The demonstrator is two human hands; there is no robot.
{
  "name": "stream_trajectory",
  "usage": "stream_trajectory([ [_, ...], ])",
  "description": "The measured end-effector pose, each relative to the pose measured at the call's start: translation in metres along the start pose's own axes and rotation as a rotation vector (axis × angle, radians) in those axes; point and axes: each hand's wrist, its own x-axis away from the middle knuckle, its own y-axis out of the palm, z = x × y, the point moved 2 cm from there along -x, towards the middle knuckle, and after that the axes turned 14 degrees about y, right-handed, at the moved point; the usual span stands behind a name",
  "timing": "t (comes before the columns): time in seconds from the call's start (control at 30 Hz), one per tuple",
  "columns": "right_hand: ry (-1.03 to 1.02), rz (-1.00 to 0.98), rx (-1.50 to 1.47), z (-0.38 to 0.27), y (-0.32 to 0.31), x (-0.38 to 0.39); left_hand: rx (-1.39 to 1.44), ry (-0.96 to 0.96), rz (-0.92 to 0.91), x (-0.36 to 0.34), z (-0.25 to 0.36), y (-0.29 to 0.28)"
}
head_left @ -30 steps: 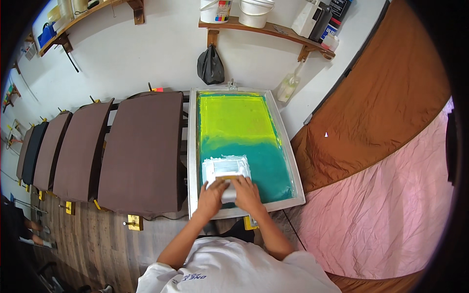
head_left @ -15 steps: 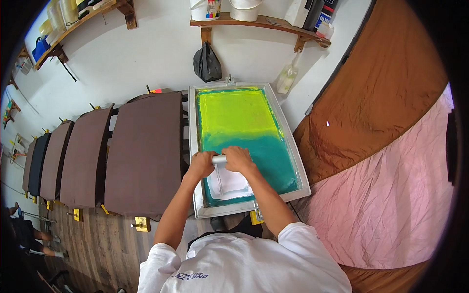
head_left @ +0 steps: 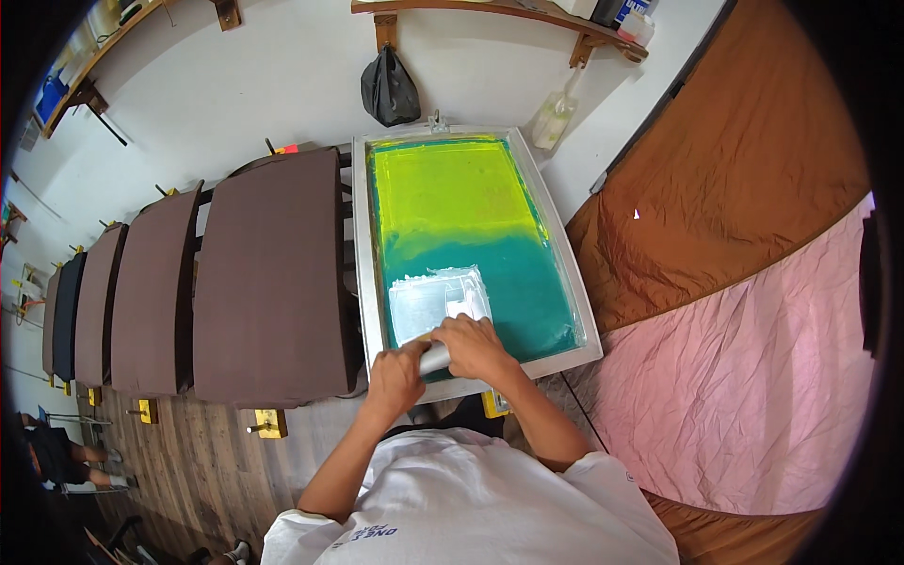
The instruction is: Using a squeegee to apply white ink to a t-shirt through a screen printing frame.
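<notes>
Both my hands grip the pale bar-like handle of a squeegee (head_left: 436,359) at the near end of a framed printing screen (head_left: 364,235). My left hand (head_left: 396,379) is closed round its left part. On its right part, my right hand (head_left: 471,347) is closed too. The squeegee's blade is hidden beneath my hands. Just beyond it lies a rectangular patch of white ink (head_left: 419,299), thicker in a blob near my right hand. The screen's mesh is teal (head_left: 527,294) in its nearer half and yellow-green (head_left: 452,185) in its far half.
Left of the screen stand several boards covered in dark brown cloth (head_left: 273,273), with yellow clamps (head_left: 270,423) below. A black bag (head_left: 390,88) hangs under a wooden shelf (head_left: 508,8). Brown fabric (head_left: 716,179) and pink fabric (head_left: 734,377) spread on the right. A person's legs (head_left: 85,461) show far left.
Both hands have drawn the squeegee toward my body, to the screen's near end. The white ink patch now shows on its far side. The view has shifted slightly.
</notes>
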Motion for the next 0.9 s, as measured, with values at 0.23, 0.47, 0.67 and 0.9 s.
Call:
stream_trajectory([
  [0.23,-0.015,-0.081,0.079,0.017,-0.023,-0.019,-0.041,-0.056,-0.217,-0.034,-0.007,0.004],
  [0.47,0.124,0.089,-0.137,0.057,-0.034,-0.060,0.012,0.023,-0.110,-0.109,-0.040,0.022],
  [0.67,0.176,0.209,-0.134,0.049,-0.013,-0.021,-0.017,0.180,-0.322,-0.096,-0.027,0.016],
  [0.9,0.272,0.160,-0.194,0.006,0.005,0.021,0.033,0.265,-0.514,-0.072,-0.032,-0.002],
])
